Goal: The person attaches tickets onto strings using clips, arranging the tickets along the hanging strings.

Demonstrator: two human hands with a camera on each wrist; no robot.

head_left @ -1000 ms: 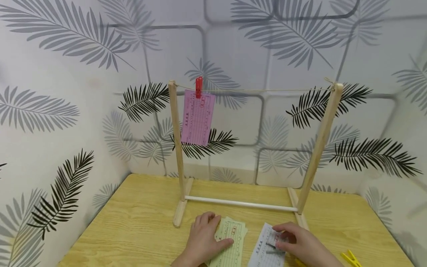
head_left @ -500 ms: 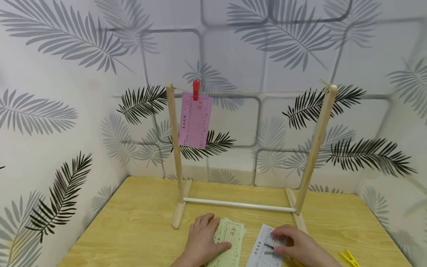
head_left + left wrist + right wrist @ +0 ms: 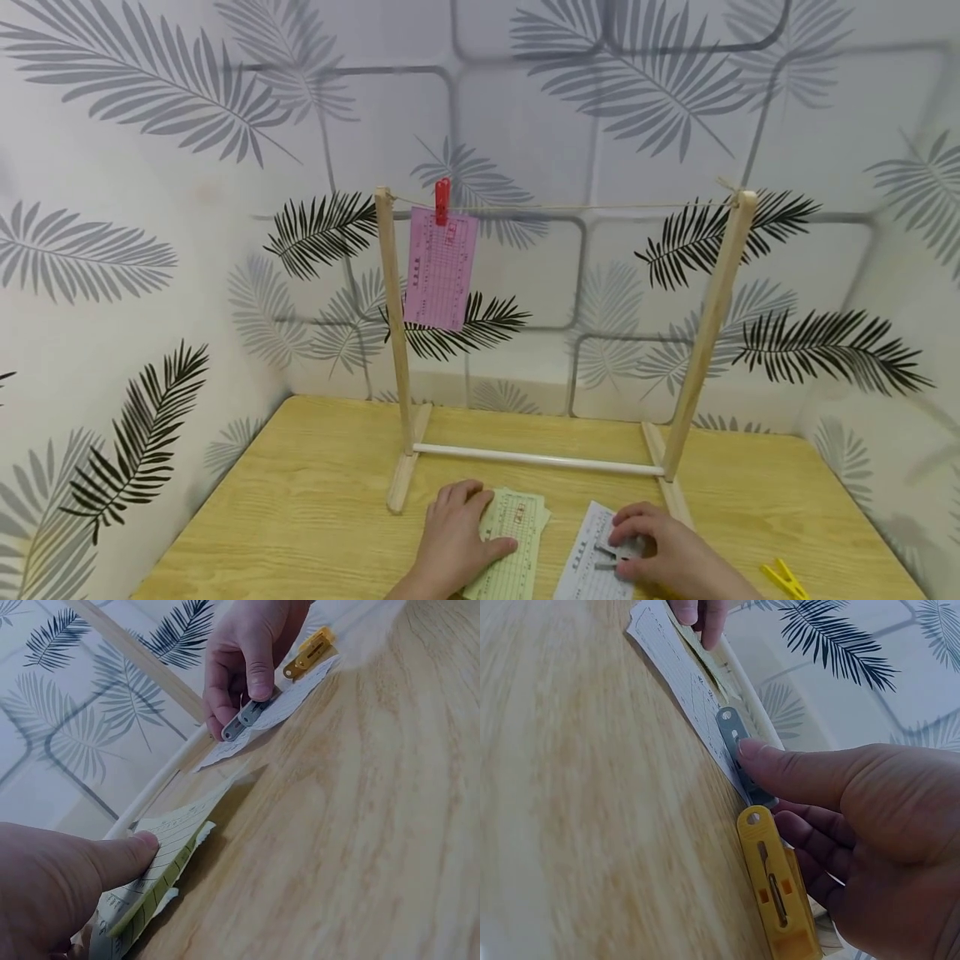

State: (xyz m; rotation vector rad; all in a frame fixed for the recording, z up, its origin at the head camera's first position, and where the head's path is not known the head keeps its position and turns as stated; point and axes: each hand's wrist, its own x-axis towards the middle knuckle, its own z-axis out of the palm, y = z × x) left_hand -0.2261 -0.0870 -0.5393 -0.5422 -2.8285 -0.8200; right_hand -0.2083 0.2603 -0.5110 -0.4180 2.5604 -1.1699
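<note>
My left hand (image 3: 457, 533) holds a small stack of pale green printed slips (image 3: 517, 533), its thumb lying across the top sheet. In the left wrist view, the near edge of that stack (image 3: 165, 877) stands a little off the table. With thumb and fingers my right hand (image 3: 667, 546) pinches a grey clothespin (image 3: 735, 742) over a white printed slip (image 3: 588, 550). Right beside those fingers, a yellow clothespin (image 3: 776, 892) shows large in the right wrist view; in the head view the hand mostly hides it.
Behind the hands stands a wooden frame (image 3: 705, 350) with a white bar (image 3: 540, 458) low down and a string (image 3: 570, 206) across its top. A red clothespin (image 3: 442, 202) fixes a pink slip (image 3: 440, 271) to the string. Another yellow clothespin (image 3: 784, 578) lies at the right.
The right hand's fingers have shifted slightly about the grey clothespin. The left hand stays with the pale green slips, whose top edge has moved slightly left. The head view has shifted a little.
</note>
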